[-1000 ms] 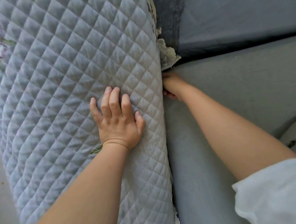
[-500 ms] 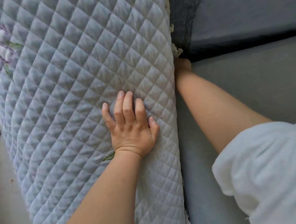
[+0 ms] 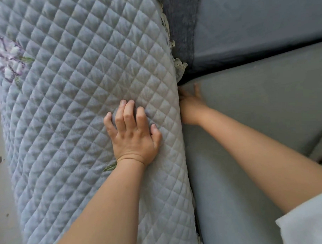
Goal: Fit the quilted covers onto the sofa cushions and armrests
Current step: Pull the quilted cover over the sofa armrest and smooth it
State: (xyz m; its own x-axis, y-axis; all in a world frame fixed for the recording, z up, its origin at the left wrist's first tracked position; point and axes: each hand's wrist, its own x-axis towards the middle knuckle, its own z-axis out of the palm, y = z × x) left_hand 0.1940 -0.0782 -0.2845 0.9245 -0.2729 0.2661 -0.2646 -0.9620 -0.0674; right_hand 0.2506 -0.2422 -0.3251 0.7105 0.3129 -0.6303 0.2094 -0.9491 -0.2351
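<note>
A pale blue quilted cover (image 3: pixel 73 92) with a purple embroidered flower lies draped over the sofa armrest and fills the left half of the view. My left hand (image 3: pixel 133 135) presses flat on top of it with the fingers slightly spread. My right hand (image 3: pixel 190 106) is wedged in the gap between the covered armrest and the bare grey seat cushion (image 3: pixel 256 104). Its fingers are hidden under the cover's edge, and only the thumb and the back of the hand show. A strip of lace trim (image 3: pixel 179 66) hangs at the cover's inner edge.
The darker grey back cushion (image 3: pixel 253 22) stands at the top right, uncovered. A strip of grey floor (image 3: pixel 1 182) shows at the far left beside the armrest. My white sleeve (image 3: pixel 309 220) fills the bottom right corner.
My right hand has come back along the gap toward me from the back corner, and the arm has drawn back. My left hand stays pressed on the cover, its fingers slightly more bent.
</note>
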